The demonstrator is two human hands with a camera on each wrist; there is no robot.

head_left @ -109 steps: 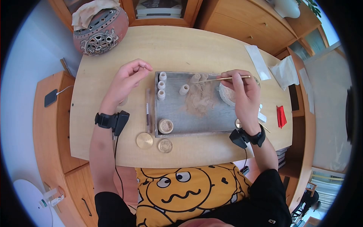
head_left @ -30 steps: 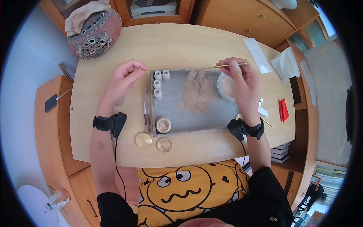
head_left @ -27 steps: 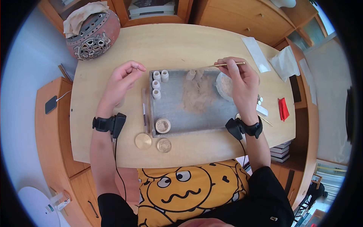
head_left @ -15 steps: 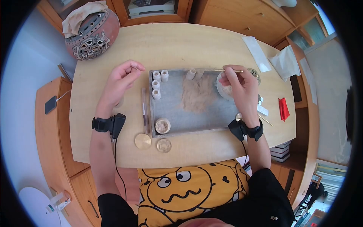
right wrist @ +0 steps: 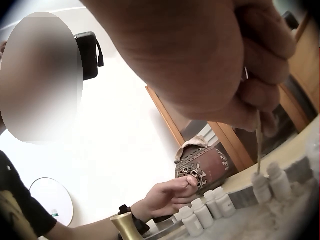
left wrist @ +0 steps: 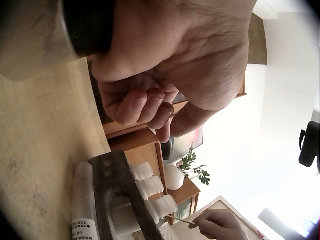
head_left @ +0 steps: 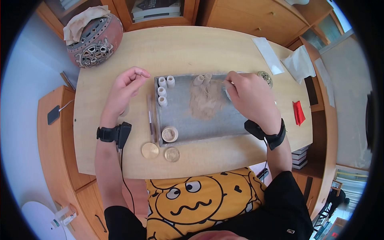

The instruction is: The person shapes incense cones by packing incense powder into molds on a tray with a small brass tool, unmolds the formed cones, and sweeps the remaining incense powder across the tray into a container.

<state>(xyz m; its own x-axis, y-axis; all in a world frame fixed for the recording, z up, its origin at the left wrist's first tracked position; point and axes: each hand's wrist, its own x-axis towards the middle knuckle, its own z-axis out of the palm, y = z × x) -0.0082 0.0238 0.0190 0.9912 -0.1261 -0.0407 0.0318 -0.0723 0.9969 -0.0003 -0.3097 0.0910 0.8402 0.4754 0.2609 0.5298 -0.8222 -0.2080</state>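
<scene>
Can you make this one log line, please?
right hand: pinches thin stick; left hand: nothing visible held; powder: spread on tray; small bottles: in tray

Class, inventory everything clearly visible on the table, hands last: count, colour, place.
Table: 1, pale wood, centre
Tray: 1, grey, on table
Bottles: 6, white, in tray
Powder: 1 patch, tan, in tray
Jar: 1, pale gold, tray's near-left corner
Bowl: 1, whitish, mostly hidden, tray's right part
Stick: 1, gold, in grip of right hand
Discs: 2, gold-toned, tray's near side
Tube: 1, clear, left of tray
Round piece: 1, patterned, beyond right hand
Pouch: 1, red, table's right
Sheets: 2, white, far right
Pot: 1, reddish, far left
Cloth: 1, beige, on pot
Left hand: 1, left of tray
Right hand: 1, over tray
</scene>
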